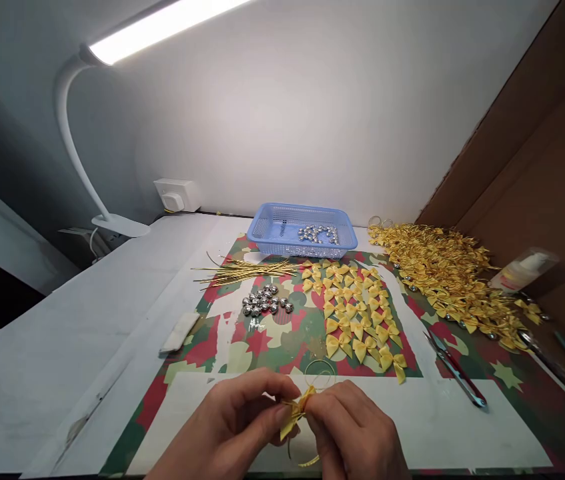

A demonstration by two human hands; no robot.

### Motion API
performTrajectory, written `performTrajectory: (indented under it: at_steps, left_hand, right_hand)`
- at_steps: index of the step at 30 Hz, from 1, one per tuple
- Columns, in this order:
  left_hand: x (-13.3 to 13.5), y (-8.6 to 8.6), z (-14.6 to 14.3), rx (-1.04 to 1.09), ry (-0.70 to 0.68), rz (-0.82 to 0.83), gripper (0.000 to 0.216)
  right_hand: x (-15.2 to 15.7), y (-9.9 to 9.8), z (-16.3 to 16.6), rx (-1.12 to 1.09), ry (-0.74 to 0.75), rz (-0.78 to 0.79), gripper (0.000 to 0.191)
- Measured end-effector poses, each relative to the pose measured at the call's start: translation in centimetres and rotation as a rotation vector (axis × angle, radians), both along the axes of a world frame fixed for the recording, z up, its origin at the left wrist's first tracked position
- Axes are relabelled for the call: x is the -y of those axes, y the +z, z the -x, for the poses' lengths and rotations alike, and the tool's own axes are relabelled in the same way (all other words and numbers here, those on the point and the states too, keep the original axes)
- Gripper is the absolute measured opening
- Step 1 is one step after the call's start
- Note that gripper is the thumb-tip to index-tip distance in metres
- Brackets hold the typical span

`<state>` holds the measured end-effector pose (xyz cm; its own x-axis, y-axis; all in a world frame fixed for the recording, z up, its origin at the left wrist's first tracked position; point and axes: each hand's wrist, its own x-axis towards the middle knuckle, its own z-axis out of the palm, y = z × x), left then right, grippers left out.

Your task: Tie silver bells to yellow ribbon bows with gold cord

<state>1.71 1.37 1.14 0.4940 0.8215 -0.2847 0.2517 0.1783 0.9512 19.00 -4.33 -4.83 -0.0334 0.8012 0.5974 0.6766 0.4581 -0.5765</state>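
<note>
A yellow ribbon bow (289, 423) is pinched between my two hands over the white paper at the front. My left hand (242, 420) grips its left side between thumb and fingers. From the right, my right hand (355, 430) closes on the bow's other side. A thin gold wire loop (321, 363) rises just beyond my fingertips, and a loose gold strand hangs below them. Beyond my hands lie rows of yellow bows (357, 310), a small group of silver bells (263, 301) and a bundle of gold ties (247, 272).
A blue basket (302, 252) with silver bells stands at the back. A large heap of finished-looking yellow bows (442, 273) fills the right side, near a pump bottle (525, 270). Red-handled tweezers (455, 370) lie at right. A white lamp (75, 153) lights the table from the left.
</note>
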Motion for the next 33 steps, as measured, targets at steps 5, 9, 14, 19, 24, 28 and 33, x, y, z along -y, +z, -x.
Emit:
performTrajectory:
  at_steps: [5, 9, 14, 19, 24, 28, 33]
  left_hand:
    - [-0.1, 0.1, 0.2, 0.032, -0.036, -0.06, 0.018]
    - [-0.2, 0.1, 0.3, 0.026, -0.071, -0.098, 0.02]
    - [-0.1, 0.3, -0.1, 0.044, -0.046, -0.024, 0.015]
    - [-0.2, 0.3, -0.7, 0.009, 0.016, -0.017, 0.015]
    - [-0.1, 0.4, -0.7, -0.023, 0.014, -0.04, 0.018]
    - [0.0, 0.4, -0.7, -0.058, 0.009, -0.085, 0.019]
    - [0.0, 0.3, -0.8, -0.068, 0.002, -0.084, 0.021]
  right_hand:
    - [-0.1, 0.3, 0.2, 0.041, -0.024, -0.014, 0.019]
    - [-0.1, 0.7, 0.6, 0.046, -0.073, -0.029, 0.018]
    - [-0.2, 0.8, 1.1, 0.052, -0.123, -0.048, 0.019]
    - [-0.2, 0.7, 1.1, 0.093, -0.145, -0.078, 0.021]
    - [-0.2, 0.7, 1.4, 0.122, -0.173, -0.088, 0.021]
    - [-0.2, 0.7, 1.6, 0.134, -0.202, -0.1, 0.021]
    - [-0.3, 0.8, 1.5, 0.199, -0.225, -0.11, 0.023]
